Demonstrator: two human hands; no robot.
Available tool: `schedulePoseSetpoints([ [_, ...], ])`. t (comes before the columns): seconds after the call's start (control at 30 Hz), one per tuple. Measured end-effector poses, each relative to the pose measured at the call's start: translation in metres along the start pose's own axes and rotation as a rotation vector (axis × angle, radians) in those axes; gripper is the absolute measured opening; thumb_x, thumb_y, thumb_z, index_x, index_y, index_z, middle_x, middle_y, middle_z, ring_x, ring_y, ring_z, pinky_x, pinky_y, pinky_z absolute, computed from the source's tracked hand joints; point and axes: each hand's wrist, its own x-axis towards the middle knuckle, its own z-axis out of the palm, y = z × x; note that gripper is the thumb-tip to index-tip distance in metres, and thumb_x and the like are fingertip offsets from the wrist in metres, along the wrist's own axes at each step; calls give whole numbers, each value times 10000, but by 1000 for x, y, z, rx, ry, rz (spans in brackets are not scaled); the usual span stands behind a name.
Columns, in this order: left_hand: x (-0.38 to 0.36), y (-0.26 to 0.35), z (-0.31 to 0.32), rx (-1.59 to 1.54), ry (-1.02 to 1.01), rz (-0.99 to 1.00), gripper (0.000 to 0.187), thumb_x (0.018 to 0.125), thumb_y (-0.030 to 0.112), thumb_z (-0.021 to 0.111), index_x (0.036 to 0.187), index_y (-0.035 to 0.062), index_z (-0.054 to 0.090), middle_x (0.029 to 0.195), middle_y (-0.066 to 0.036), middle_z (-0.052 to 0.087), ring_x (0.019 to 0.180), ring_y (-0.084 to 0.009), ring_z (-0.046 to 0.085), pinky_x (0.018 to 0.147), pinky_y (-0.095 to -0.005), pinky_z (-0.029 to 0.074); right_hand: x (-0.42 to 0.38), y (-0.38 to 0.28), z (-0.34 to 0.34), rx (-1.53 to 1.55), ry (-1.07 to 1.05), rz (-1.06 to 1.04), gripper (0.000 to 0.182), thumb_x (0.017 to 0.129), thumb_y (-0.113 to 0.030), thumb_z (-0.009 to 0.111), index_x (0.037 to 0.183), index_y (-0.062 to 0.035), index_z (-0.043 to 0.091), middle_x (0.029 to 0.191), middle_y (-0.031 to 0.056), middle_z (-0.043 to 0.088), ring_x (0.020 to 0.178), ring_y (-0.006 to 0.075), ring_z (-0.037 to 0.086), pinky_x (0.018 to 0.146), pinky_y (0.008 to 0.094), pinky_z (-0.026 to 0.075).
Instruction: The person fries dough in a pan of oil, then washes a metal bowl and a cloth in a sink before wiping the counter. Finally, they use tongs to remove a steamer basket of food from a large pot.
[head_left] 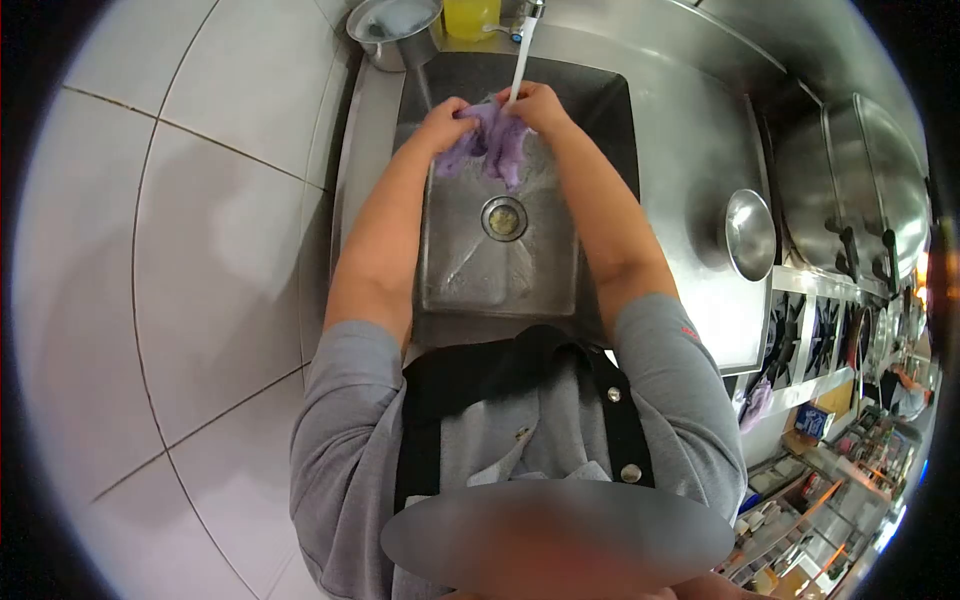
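Note:
A wet purple cloth (pixel 487 145) hangs bunched between my two hands at the far end of the steel sink (pixel 445 290). My left hand (pixel 447 124) grips its left side, fingers closed on the fabric. On the other side my right hand (pixel 538 106) pinches the cloth's upper right part. Water runs from the faucet (pixel 531 12) in a white stream that reaches the cloth beside my right fingers. Below the cloth, the drain (pixel 504 219) shows in the wet sink floor.
A metal pot (pixel 395 35) and a container of yellow liquid (pixel 470 18) stand behind the sink. On the right counter rests a steel bowl (pixel 749 235), near large pots (pixel 850 190). Stove burners (pixel 785 325) and another purple cloth (pixel 757 405) lie beyond. A tiled wall (pixel 220 230) borders the left.

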Motion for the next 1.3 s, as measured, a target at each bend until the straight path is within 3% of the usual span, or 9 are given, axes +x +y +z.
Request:
schedulePoseSetpoints([
  [0.2, 10, 20, 8, -163, -46, 101, 310, 766, 154, 605, 1047, 38, 548, 962, -54, 587, 865, -162, 545, 782, -293, 434, -6, -11, -18, 66, -20, -37, 321, 613, 88, 546, 916, 2, 608, 847, 69, 612, 763, 163, 569, 686, 257, 452],
  [0.4, 8, 66, 6, 430, -245, 77, 440, 724, 294, 704, 1043, 10, 597, 968, -101, 632, 876, -178, 580, 771, -303, 447, -5, -3, -19, 7, -81, -92, 313, 641, 45, 567, 949, -8, 577, 849, 57, 591, 779, 157, 559, 715, 281, 453],
  [0.53, 18, 59, 0, -327, -83, -2, 327, 771, 265, 683, 968, 11, 622, 884, -58, 635, 807, -144, 572, 738, -293, 453, -12, 3, -26, -564, -73, -233, 318, 682, -59, 613, 993, 1, 586, 886, 88, 626, 794, 153, 575, 714, 287, 455],
  [0.67, 18, 70, -19, -389, -62, 102, 275, 785, 239, 669, 939, 15, 628, 901, -40, 628, 825, -111, 553, 730, -261, 444, -9, 1, -40, -421, -233, -17, 389, 680, -97, 639, 1050, -2, 570, 958, 123, 627, 842, 212, 582, 767, 319, 459],
  [0.83, 12, 90, -2, -137, -125, 152, 283, 782, 234, 665, 971, 29, 616, 916, -38, 618, 836, -107, 545, 763, -256, 426, -5, -3, -18, -250, -132, -326, 406, 684, -113, 659, 1063, -4, 565, 930, 100, 631, 849, 211, 583, 789, 329, 452],
  [1.0, 20, 95, -4, -35, -97, 185, 316, 767, 253, 680, 974, 22, 620, 920, -64, 627, 847, -133, 548, 770, -272, 428, -16, 7, -2, 245, -54, 86, 300, 720, -131, 676, 997, -56, 590, 913, 40, 610, 793, 174, 569, 690, 334, 459],
  [1.13, 9, 80, -17, 465, -73, 235, 462, 697, 319, 731, 1012, 5, 606, 962, -140, 625, 879, -222, 587, 771, -319, 453, -16, 3, -9, 675, -32, -4, 144, 742, -46, 612, 735, -134, 499, 762, -15, 560, 738, 140, 553, 649, 323, 443],
  [1.2, 28, 37, -15, 849, -356, 88, 565, 637, 389, 756, 1034, 18, 600, 1002, -183, 611, 910, -288, 598, 785, -369, 467, -14, 3, -13, 625, -27, 25, 139, 740, -36, 610, 769, -114, 499, 767, 1, 559, 680, 139, 540, 589, 306, 447],
  [1.3, 21, 8, -20, 825, -316, -69, 614, 688, 422, 719, 1101, -7, 570, 1127, -191, 567, 1005, -302, 567, 852, -347, 445, -12, -3, -19, 531, 71, 6, 177, 716, -3, 620, 809, -101, 505, 765, 7, 549, 648, 132, 525, 547, 285, 440],
])
